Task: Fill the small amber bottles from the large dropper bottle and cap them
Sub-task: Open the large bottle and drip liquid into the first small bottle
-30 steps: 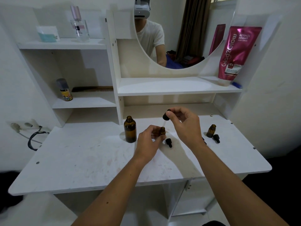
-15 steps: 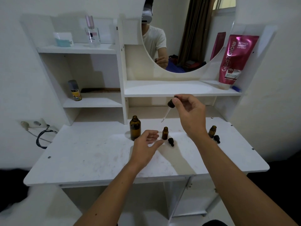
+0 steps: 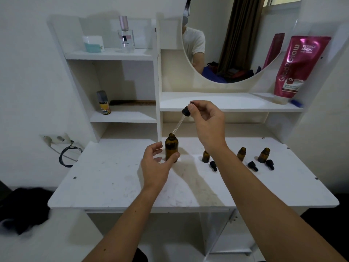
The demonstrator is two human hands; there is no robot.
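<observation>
Three small amber bottles (image 3: 205,156) (image 3: 241,153) (image 3: 263,155) stand uncapped in a row on the right part of the white table (image 3: 113,178), each with a black cap (image 3: 213,166) (image 3: 252,166) (image 3: 269,164) lying just in front of it, three caps in all. One large dropper bottle (image 3: 171,148) stands upright near the middle of the scuffed table top, open at the neck. The left hand (image 3: 155,163) curves around its lower body, thumb against the front and fingers relaxed beside it, not clamped tight. The right hand (image 3: 206,121) pinches the black bulb of one dropper (image 3: 181,120), whose glass tube slants down with its tip at the bottle's mouth. Behind the table rises a white shelf unit with a round mirror (image 3: 226,44); on its shelves are one pink tube (image 3: 300,65), one perfume bottle (image 3: 125,35), one small spray can (image 3: 103,103) and one comb (image 3: 132,102). A wall socket (image 3: 55,138) with a cable sits at the left.
</observation>
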